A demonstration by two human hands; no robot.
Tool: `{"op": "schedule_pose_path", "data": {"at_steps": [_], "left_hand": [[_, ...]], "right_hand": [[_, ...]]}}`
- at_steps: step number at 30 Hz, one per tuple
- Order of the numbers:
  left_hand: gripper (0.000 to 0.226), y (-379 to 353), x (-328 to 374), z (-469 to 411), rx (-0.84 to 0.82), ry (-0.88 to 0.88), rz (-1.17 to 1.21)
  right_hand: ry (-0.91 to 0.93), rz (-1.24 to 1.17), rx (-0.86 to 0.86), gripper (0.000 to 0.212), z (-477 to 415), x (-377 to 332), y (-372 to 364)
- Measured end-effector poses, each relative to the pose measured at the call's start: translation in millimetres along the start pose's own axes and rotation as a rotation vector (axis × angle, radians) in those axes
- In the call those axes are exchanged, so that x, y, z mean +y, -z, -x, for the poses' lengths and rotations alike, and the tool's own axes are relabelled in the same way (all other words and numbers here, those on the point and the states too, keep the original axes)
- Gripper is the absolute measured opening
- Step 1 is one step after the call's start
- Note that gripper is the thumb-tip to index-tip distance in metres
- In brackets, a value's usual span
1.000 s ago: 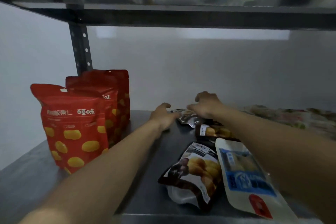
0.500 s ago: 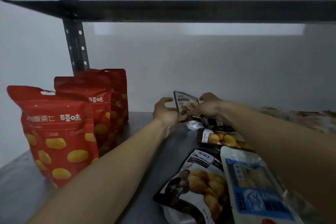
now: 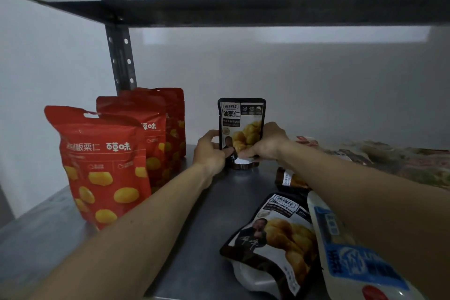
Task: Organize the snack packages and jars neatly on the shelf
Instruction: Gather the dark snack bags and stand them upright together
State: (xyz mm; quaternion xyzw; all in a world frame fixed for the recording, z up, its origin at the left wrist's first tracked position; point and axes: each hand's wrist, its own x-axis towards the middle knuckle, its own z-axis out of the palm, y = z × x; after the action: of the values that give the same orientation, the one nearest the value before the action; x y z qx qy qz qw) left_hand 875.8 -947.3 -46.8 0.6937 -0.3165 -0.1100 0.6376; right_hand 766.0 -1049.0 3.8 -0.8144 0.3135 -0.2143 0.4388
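Pinching upright dark pouch (image 3: pixel 241 126) low: outstretched left hand (image 3: pixel 209 152) and right hand (image 3: pixel 267 143).

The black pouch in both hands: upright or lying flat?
Upright. Black pouch stands base-down on the shelf; left hand and right hand grip it low.

I see the shelf (image 3: pixel 207 226): red pouches (image 3: pixel 102 168) standing left, upright dark pouch (image 3: pixel 241 124) centre, flat dark pouch (image 3: pixel 272 243), white pouch (image 3: pixel 353 258) right.
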Motion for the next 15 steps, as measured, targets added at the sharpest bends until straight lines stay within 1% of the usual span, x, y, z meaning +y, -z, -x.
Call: {"op": "schedule_pose_path", "data": {"at_steps": [5, 8, 9, 15], "left_hand": [[0.037, 0.5, -2.0, 1.5, -0.013, -0.009, -0.023], [0.036, 1.2, -0.4, 2.2, -0.004, -0.018, -0.03], [0.036, 1.4, -0.5, 2.9, -0.001, -0.022, -0.039], [0.035, 3.3, -11.2, 10.0, 0.018, -0.006, -0.073]], "right_hand": [[0.0, -0.005, 0.03, 0.038, -2.1, 3.8, -5.8], [0.014, 0.063, 0.075, 0.055, -2.2, 2.4, -8.5], [0.005, 0.057, 0.077, 0.057, -1.9, 2.1, -8.7], [0.003, 0.112, 0.066, 0.061, 0.7, 9.9, -18.2]]}}
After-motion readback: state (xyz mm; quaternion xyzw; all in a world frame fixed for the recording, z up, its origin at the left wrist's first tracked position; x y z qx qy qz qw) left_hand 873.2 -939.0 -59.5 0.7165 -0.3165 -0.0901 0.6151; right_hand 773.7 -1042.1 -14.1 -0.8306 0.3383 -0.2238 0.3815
